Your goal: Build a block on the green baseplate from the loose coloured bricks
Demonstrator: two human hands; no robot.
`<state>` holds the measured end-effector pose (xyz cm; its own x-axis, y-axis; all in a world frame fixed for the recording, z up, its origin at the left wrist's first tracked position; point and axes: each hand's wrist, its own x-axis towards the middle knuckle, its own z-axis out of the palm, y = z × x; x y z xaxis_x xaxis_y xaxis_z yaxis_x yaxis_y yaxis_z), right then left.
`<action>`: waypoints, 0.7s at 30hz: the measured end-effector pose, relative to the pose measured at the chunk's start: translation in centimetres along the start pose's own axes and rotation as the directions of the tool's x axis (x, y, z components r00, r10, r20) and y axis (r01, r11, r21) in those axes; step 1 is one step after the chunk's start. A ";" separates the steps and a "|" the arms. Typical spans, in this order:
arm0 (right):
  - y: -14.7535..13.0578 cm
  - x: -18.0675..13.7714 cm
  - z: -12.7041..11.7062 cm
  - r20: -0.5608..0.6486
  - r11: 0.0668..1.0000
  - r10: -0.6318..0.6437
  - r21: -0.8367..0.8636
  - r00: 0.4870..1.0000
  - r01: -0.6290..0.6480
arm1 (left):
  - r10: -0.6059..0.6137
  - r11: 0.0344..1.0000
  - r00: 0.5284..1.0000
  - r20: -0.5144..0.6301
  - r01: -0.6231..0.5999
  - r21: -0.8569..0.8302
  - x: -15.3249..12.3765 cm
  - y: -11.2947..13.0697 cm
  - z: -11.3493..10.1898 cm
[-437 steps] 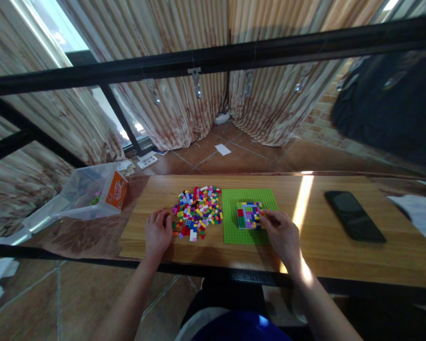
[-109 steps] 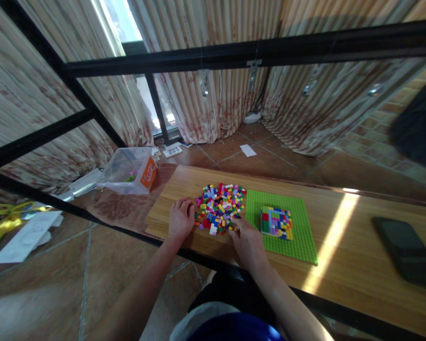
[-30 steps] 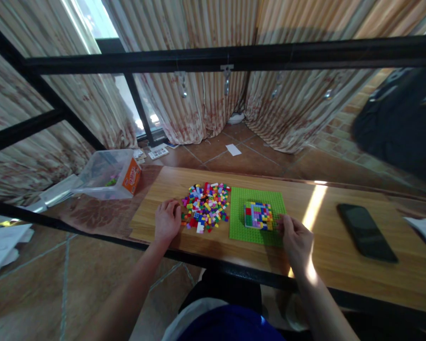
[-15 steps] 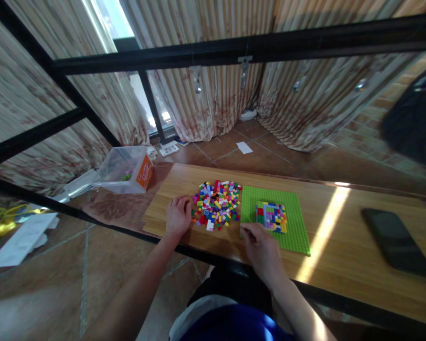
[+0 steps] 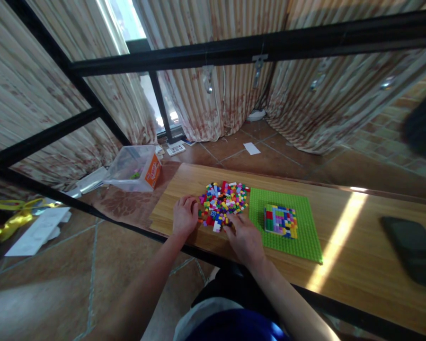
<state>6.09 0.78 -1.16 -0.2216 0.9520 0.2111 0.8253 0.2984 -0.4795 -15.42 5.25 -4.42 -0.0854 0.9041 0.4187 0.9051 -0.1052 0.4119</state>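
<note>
Block of multicoloured bricks (image 5: 281, 221): assembled on green baseplate (image 5: 309, 239), apparently partial. Loose bricks (image 5: 229, 201): heaped beside baseplate's left edge, apparently left to join. Left hand (image 5: 185, 215): loosely curled at heap's left edge; cannot tell contents. Right hand (image 5: 246, 239): fingers bent at heap's near-right edge; cannot tell whether gripping a brick. Orange label (image 5: 152, 171) on clear bin (image 5: 142, 184): lettering illegible.
</note>
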 end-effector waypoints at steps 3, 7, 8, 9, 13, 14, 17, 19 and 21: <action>-0.1 0.6 0.4 0.020 0.999 -0.035 -0.002 0.999 0.035 | -0.004 1.000 1.000 0.009 0.004 -0.010 0.0 0.0 -0.1; 0.2 0.9 0.9 0.022 0.999 -0.043 -0.011 0.999 0.043 | -0.006 1.000 1.000 0.011 0.006 -0.005 0.0 0.0 -0.1; 0.2 0.9 1.0 0.022 0.999 -0.042 -0.013 0.999 0.042 | -0.004 1.000 1.000 0.009 0.004 -0.003 0.0 0.0 0.0; 0.2 0.9 1.0 0.023 0.999 -0.039 -0.013 0.999 0.040 | -0.002 1.000 1.000 0.006 0.002 -0.002 0.0 -0.1 0.0; -0.3 0.8 0.4 -0.007 0.999 -0.014 0.042 1.000 0.015 | 0.020 1.000 1.000 0.003 -0.020 -0.011 0.2 -0.2 0.0; -0.4 0.7 0.1 -0.027 0.997 -0.008 0.078 1.000 0.010 | 0.025 1.000 1.000 0.003 -0.024 -0.012 0.2 -0.2 0.0; -0.3 -0.4 -1.2 -0.095 0.975 0.030 0.223 0.995 -0.008 | 0.028 1.000 1.000 0.000 -0.028 -0.005 0.3 -0.3 0.0; 0.3 -1.6 -2.2 -0.131 0.948 0.100 0.315 0.986 -0.054 | 0.031 1.000 1.000 -0.001 -0.031 -0.001 0.3 -0.4 0.0; 1.3 -3.1 -3.1 -0.160 0.911 0.209 0.390 0.965 -0.133 | 0.037 0.999 0.999 -0.004 -0.037 0.002 0.4 -0.5 -0.1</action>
<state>9.48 -1.96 0.22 0.0419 0.9700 0.2394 0.5792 0.1717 -0.7969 -15.89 5.61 -4.42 -0.0530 0.8979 0.4369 0.9084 -0.1384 0.3946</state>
